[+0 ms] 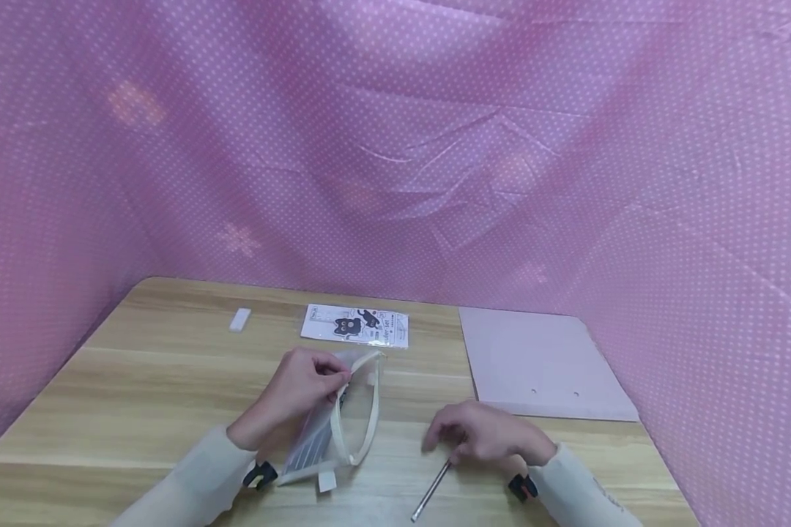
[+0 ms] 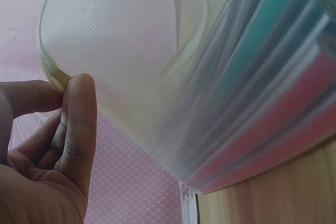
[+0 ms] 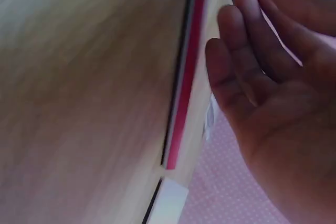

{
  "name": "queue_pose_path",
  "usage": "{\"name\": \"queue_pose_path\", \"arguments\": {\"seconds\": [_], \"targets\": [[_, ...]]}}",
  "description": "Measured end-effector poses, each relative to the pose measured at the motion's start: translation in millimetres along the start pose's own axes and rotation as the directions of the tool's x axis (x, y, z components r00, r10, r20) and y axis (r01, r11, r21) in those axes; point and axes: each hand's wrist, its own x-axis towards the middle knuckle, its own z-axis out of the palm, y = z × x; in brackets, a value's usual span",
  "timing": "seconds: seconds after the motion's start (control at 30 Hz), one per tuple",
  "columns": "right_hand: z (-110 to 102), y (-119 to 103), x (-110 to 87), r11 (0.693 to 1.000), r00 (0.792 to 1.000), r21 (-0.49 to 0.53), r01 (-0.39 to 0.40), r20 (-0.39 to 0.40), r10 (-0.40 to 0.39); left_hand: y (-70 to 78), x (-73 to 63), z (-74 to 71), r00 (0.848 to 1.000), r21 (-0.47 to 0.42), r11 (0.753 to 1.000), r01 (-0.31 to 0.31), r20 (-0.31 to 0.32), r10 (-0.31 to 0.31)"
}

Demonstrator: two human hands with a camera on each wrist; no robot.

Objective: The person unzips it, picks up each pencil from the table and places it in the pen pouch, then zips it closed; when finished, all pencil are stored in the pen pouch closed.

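The left hand [image 1: 303,384] pinches the pale zippered rim of a translucent mesh zip pouch [image 1: 316,439] between thumb and fingers. The mouth of the pouch gapes to the right. In the left wrist view the mesh pouch [image 2: 121,30] shows pink, teal and grey striped contents behind it. The right hand [image 1: 481,433], blurred, hovers low over the table with its fingers loosely bent. A slim pencil-like stick [image 1: 431,494] slants from below its thumb toward the front edge. In the right wrist view the right hand [image 3: 278,93] has an empty palm.
At the back lies a packaged ruler set [image 1: 356,326] with black cat pictures, and left of it a small white block [image 1: 240,320]. A pale pink board [image 1: 543,362] covers the right side. Pink dotted cloth [image 1: 395,146] hangs around the wooden table [image 1: 138,395].
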Motion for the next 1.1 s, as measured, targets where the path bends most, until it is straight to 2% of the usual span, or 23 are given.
{"name": "queue_pose_path", "arguments": {"seconds": [0.1, 0.23, 0.3, 0.4, 0.5, 0.67, 0.87, 1.0, 1.1], "targets": [[3.0, 2.0, -1.4, 0.989, 0.997, -0.129, 0.068, 0.052, -0.062, 0.4, 0.1, 0.0, 1.000, 0.001, 1.000, 0.000, -0.001, 0.000], [7.3, 3.9, 2.0, 0.956, 0.986, -0.239, 0.167, 0.040, -0.162, 0.7, 0.1, 0.3, 1.000, 0.000, 1.000, -0.003, 0.002, 0.003], [8.4, 3.4, 4.5, 0.945, 0.983, -0.272, 0.182, 0.023, -0.183, 0.9, 0.0, 0.3, 1.000, 0.002, 1.000, -0.003, -0.001, 0.003], [9.6, 1.6, 7.6, 0.950, 0.989, -0.274, 0.147, 0.008, -0.151, 1.0, -0.1, 0.3, 1.000, 0.004, 1.000, 0.003, -0.008, -0.003], [11.4, 0.0, 9.1, 0.965, 0.996, -0.247, 0.088, -0.005, -0.092, 1.1, -0.4, 0.3, 1.000, 0.007, 1.000, 0.012, -0.010, -0.012], [14.2, -0.2, 9.8, 0.982, 0.999, -0.185, 0.032, -0.029, -0.038, 0.5, -1.2, 0.4, 1.000, 0.015, 1.000, 0.023, -0.011, -0.023], [9.4, -0.2, 9.7, 0.996, 0.998, -0.076, 0.035, -0.057, -0.040, -0.4, -1.4, 0.3, 1.000, 0.000, 1.000, 0.022, -0.011, -0.022], [4.2, -3.0, 16.6, 0.997, 0.988, 0.046, 0.063, -0.146, -0.055, -0.1, -1.2, 0.2, 1.000, 0.000, 1.000, 0.019, -0.012, -0.019], [3.4, -7.1, 25.9, 0.980, 0.970, 0.198, 0.036, -0.244, 0.013, 0.6, -1.3, 0.1, 1.000, 0.004, 1.000, 0.018, -0.016, -0.018]]}}
